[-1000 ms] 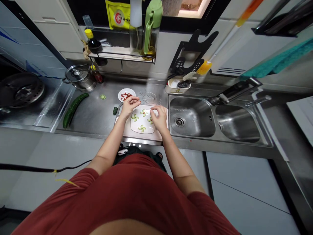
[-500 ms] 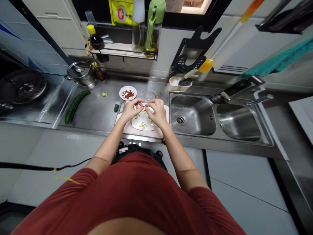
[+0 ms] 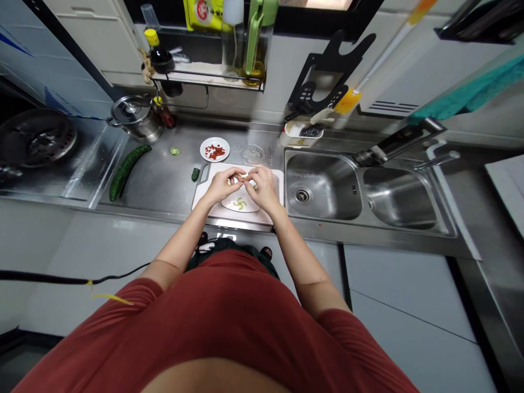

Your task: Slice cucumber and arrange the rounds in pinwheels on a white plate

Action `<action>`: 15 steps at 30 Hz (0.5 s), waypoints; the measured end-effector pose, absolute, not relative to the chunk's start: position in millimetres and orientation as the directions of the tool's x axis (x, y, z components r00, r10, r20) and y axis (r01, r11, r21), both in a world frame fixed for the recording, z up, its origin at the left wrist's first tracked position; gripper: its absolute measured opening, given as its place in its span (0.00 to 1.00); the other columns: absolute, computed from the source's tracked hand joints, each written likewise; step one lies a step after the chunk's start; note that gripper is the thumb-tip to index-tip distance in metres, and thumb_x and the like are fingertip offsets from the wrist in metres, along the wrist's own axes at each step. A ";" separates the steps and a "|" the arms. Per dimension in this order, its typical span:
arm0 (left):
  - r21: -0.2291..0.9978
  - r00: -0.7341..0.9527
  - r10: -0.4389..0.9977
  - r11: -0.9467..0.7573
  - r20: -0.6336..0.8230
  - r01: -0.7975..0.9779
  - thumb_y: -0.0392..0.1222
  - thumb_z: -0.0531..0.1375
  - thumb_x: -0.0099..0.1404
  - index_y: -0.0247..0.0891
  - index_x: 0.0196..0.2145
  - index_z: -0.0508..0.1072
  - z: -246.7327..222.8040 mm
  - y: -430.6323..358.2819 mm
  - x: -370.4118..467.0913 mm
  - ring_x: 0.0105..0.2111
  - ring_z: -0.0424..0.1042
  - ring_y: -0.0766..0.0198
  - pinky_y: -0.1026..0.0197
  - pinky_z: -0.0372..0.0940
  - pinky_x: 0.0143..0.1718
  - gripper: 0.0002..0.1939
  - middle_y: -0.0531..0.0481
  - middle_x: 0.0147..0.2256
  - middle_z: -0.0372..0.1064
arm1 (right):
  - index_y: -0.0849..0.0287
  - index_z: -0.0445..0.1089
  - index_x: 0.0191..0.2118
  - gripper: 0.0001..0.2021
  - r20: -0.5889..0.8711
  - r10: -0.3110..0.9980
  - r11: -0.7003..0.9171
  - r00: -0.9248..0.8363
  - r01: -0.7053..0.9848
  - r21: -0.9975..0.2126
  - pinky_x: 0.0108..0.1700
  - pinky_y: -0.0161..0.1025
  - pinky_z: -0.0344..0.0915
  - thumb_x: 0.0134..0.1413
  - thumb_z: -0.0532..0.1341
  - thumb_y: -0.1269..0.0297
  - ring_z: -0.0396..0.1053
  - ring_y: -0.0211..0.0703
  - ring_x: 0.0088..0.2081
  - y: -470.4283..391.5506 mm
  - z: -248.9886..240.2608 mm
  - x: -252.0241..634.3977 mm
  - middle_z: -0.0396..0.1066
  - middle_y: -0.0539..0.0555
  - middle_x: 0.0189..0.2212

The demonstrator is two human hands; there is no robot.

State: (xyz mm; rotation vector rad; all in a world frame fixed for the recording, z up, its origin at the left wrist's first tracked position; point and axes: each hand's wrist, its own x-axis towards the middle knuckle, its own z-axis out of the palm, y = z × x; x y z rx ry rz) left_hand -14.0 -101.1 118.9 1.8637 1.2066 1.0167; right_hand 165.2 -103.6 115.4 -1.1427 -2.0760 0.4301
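Note:
My left hand and my right hand meet over a white plate, fingertips pinched close together. Whatever small piece is between them is too tiny and covered to name. On the plate's near part, thin green-edged cucumber slices lie fanned like petals. More slices show partly beside my right fingers; the plate's far part is hidden by my hands. Under the plate is a pale cutting board with a grey handle. A small white dish of chopped red pieces stands just behind the board.
A whole cucumber lies left on the steel counter, with a cucumber stub by the board and a few slices farther back. A clear round dish stands behind my hands. The double sink is at right, a lidded pot at left.
The view has tilted slightly, so the counter sits a little higher in the picture. My hands stay pinched together over the plate, with only small finger shifts.

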 end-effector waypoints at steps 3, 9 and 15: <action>0.849 0.273 0.939 -0.315 0.211 0.425 0.35 0.58 0.56 0.38 0.47 0.72 107.2 -102.6 -19.0 0.27 0.65 0.72 0.68 0.61 0.32 0.19 0.54 0.32 0.72 | 0.56 0.69 0.35 0.06 0.397 0.855 0.517 -0.334 0.617 -0.594 0.53 0.50 0.54 0.60 0.55 0.64 0.57 0.51 0.49 -108.5 101.5 167.5 0.66 0.56 0.41; 0.792 0.187 0.975 -0.206 0.117 0.575 0.36 0.57 0.58 0.38 0.43 0.74 75.8 -107.7 -26.7 0.31 0.68 0.68 0.65 0.62 0.38 0.14 0.52 0.33 0.73 | 0.56 0.70 0.35 0.07 0.270 0.912 0.410 -0.310 0.709 -0.574 0.53 0.48 0.53 0.59 0.56 0.64 0.55 0.52 0.50 -124.5 62.3 170.4 0.67 0.56 0.40; 0.680 0.203 0.978 -0.172 0.035 0.713 0.38 0.58 0.58 0.39 0.41 0.75 54.6 -113.9 -23.5 0.38 0.69 0.63 0.61 0.62 0.45 0.13 0.51 0.36 0.72 | 0.57 0.71 0.35 0.07 0.181 0.934 0.356 -0.308 0.769 -0.531 0.54 0.49 0.50 0.59 0.56 0.64 0.53 0.54 0.52 -135.4 33.0 164.2 0.66 0.57 0.43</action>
